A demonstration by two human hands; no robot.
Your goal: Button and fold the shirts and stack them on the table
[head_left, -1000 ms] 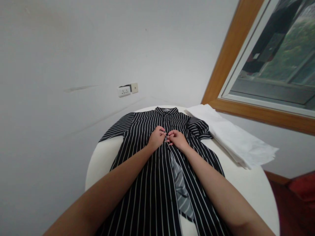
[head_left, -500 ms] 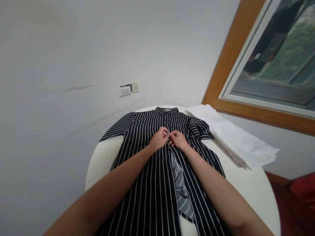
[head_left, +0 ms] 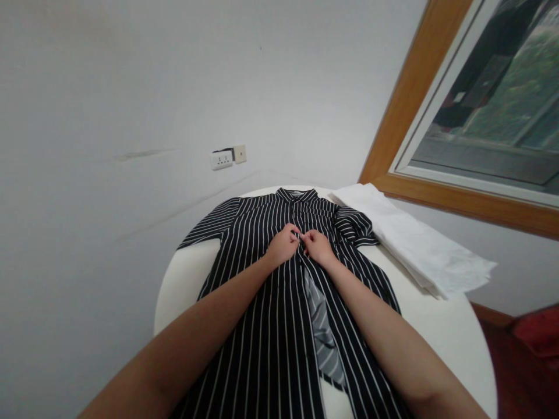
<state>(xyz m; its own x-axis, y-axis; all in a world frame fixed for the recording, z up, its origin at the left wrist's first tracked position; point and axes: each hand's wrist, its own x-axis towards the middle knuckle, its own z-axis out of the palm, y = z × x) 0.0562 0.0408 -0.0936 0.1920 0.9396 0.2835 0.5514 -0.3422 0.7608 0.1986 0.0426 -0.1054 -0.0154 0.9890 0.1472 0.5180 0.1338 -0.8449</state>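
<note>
A black shirt with white stripes [head_left: 257,326] lies front up, its collar towards the wall. Below my hands its front edges part, and the grey inner side shows in the gap. My left hand [head_left: 285,241] is closed in a pinch on the shirt's front edge at mid-chest. Close against it, my right hand [head_left: 317,244] pinches the other side of the same opening, the fingertips of both hands almost touching. Any button between the fingers is too small and too covered to make out.
The shirt rests on a round white table [head_left: 454,343]. Folded white sheets [head_left: 419,247] lie along its right side. Behind stand a wall with a socket [head_left: 221,159] and a wood-framed window [head_left: 437,192]. Something red [head_left: 539,331] is at the lower right.
Both hands stay at the same spot on the shirt front. Only the fingers have shifted slightly, the right fingers curling in a little more.
</note>
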